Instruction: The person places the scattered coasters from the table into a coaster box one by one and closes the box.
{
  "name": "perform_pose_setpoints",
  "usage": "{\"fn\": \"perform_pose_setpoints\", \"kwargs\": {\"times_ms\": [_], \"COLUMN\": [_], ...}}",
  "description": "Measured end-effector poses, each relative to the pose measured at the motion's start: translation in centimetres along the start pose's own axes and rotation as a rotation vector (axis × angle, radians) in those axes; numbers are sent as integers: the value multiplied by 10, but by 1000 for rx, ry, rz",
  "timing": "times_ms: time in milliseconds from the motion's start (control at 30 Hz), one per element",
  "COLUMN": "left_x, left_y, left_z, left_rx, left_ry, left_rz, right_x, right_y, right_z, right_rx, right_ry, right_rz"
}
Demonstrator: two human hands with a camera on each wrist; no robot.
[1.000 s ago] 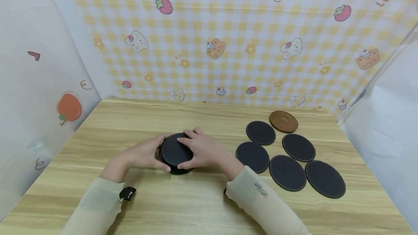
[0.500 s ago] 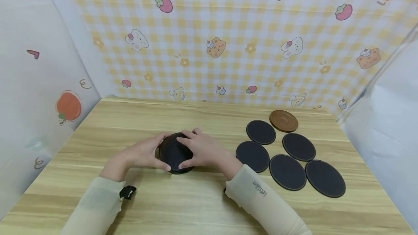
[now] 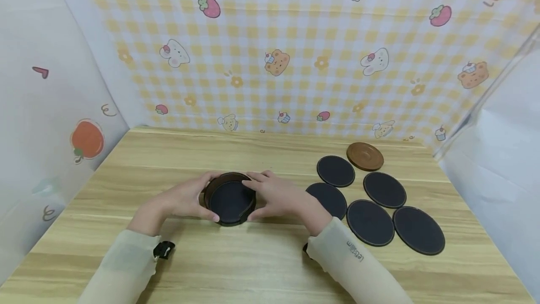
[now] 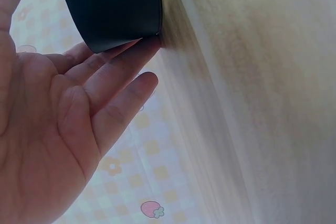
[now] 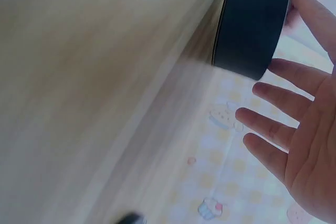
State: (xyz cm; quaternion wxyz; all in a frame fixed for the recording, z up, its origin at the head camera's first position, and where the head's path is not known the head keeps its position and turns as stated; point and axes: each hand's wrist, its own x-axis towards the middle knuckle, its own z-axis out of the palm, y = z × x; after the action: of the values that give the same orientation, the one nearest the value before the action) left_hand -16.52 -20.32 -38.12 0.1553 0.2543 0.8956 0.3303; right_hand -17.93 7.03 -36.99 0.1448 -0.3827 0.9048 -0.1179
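Note:
A round black coaster holder (image 3: 206, 200) with a brown inner wall stands on the table, its round opening facing up. Inside it lies a flat black coaster (image 3: 229, 201), low against the bottom. My left hand (image 3: 191, 196) holds the holder from the left, fingers behind it and thumb at the near rim. In the left wrist view, its fingers reach along the dark side wall (image 4: 115, 9). My right hand (image 3: 276, 196) is at the right rim, fingers spread and fairly straight. The right wrist view shows its fingertips right beside the holder's wall (image 5: 252, 24).
Several black round coasters (image 3: 371, 223) with stitched edges lie flat on the right of the wooden table (image 3: 236, 266). Behind them sits a brown round disc (image 3: 365, 156) with a ring pattern. A checkered cloth (image 3: 253, 79) hangs along the back edge.
The black coaster has gone from level at the holder's top, through a tilt, to lying down inside it. My right hand has loosened and shifted right; the left has stayed put.

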Motion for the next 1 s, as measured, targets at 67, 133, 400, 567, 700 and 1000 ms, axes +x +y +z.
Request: {"fn": "perform_pose_setpoints", "kwargs": {"times_ms": [67,133,400,567,700,1000], "left_x": [-1,-1,-1,-1,0,0], "left_y": [0,0,0,0,-1,-3], "left_z": [0,0,1,0,2,2], "left_rx": [4,6,5,-10,-4,-13], "left_ry": [3,5,0,-5,-6,-6], "left_rz": [-8,-19,-25,-23,-31,-33], "right_x": [-7,-15,-48,-69,-86,-121], "right_y": [4,8,32,46,61,95], "right_z": [-3,-5,-10,-10,-6,-1], "right_rx": [24,39,-9,-43,-42,-14], "right_ry": [-4,1,34,53,65,46], "right_rz": [2,3,59,103,138,213]}}
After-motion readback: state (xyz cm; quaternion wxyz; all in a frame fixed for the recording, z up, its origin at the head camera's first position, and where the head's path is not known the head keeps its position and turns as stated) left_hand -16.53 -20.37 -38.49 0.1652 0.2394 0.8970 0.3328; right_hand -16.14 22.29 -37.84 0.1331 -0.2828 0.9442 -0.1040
